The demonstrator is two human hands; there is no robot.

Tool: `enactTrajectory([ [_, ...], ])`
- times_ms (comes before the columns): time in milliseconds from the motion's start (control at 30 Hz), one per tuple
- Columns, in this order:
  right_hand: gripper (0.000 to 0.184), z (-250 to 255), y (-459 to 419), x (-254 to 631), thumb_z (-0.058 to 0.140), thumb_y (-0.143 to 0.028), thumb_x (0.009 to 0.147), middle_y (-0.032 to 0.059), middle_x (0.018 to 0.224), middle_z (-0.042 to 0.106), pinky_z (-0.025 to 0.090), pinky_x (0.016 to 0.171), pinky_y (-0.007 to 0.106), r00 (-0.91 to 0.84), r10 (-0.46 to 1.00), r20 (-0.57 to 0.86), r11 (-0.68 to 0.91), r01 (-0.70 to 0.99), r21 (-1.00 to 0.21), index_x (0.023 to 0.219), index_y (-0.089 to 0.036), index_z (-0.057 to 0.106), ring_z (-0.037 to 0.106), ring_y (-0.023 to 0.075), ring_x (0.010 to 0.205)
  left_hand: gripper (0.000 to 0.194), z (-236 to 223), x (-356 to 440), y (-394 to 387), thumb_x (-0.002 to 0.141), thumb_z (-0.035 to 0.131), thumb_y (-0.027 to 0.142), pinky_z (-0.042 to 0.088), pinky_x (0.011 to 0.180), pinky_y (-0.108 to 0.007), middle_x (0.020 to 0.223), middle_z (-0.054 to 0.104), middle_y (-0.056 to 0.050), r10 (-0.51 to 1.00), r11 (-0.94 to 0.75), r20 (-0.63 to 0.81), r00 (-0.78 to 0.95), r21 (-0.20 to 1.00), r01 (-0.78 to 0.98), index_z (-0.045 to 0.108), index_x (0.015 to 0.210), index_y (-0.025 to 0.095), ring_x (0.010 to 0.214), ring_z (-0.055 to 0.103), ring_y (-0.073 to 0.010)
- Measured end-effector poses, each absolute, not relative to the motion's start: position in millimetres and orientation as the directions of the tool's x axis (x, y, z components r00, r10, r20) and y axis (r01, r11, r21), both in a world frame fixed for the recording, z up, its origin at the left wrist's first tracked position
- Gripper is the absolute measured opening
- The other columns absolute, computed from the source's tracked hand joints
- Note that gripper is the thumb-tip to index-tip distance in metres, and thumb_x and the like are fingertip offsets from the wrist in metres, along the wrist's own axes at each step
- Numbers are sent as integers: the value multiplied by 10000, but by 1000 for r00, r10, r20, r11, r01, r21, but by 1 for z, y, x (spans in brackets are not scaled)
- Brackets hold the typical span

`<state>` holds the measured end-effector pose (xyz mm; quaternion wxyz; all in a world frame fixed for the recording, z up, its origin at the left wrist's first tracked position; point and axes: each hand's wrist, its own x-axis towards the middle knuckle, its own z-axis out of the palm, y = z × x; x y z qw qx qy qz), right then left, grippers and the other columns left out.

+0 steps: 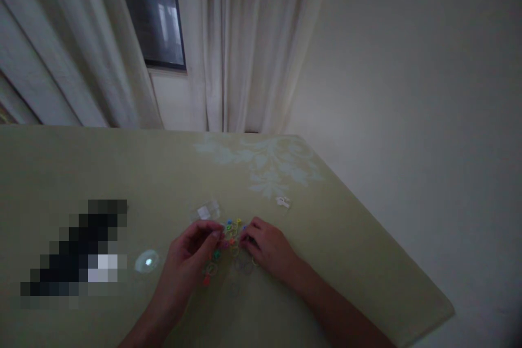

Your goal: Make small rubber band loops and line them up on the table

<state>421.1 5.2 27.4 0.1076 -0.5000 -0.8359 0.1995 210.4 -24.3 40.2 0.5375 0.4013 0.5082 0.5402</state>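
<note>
A loose cluster of small, brightly coloured ring-like pieces (232, 241) lies on the table between my hands. Blue, yellow, green, pink and orange ones show, some with thin pale loops. My left hand (188, 249) is closed in a pinch at the cluster's left side, thumb against fingers. Something pinkish shows by its fingertips, too small to name. From the right, my right hand (267, 242) reaches in with its fingers bent together at the cluster's edge. What its fingertips hold, if anything, is hidden. An orange-red piece (206, 280) lies nearer to me.
A clear plastic packet (212, 208) lies just behind my left hand. Farther right is a small white item (283, 202). A shiny round patch (147, 261) and a blurred-out dark object (73, 253) are at left. The table's slanting edge (367, 215) runs along the right.
</note>
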Motion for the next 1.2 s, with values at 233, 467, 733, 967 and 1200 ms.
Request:
enactTrajectory([
  [233,110,29,2,424,660,-241,941,97,997,693,448,799,324,-489,867,-97,460,860,-221,996,-149,687,633,228,895,407,37,209,-24,677,937,499,627,726,-287,873,775,-32,985,87,-116,-128,973,-215,758,900,209,807,750,-212],
  [467,54,37,-1,425,605,-156,871,-1,854,573,398,692,253,-428,885,183,428,593,-682,890,-196,576,521,148,759,380,35,218,-29,682,943,468,569,614,-226,809,763,-23,991,79,-94,-98,986,-148,747,873,204,736,714,-184],
  [733,91,38,-15,407,596,-142,823,-33,815,503,376,650,230,-336,859,386,481,273,-833,862,-212,554,467,123,712,386,31,237,-39,663,942,486,559,555,-240,771,757,-33,992,106,-116,-44,979,-174,739,827,202,693,698,-196],
  [967,101,35,-14,406,604,-122,825,-37,798,491,368,622,224,-318,862,396,488,305,-818,847,-212,566,457,114,681,394,36,237,-41,636,971,459,612,646,-262,830,788,-35,973,216,-231,-8,921,-324,752,840,202,763,740,-200],
  [1200,68,40,-15,411,681,-158,880,-25,792,553,388,598,227,-372,811,451,559,263,-787,927,-206,696,484,107,649,436,29,235,-38,614,1001,424,575,625,-207,832,799,-27,956,276,-293,16,877,-394,741,879,196,744,737,-162],
])
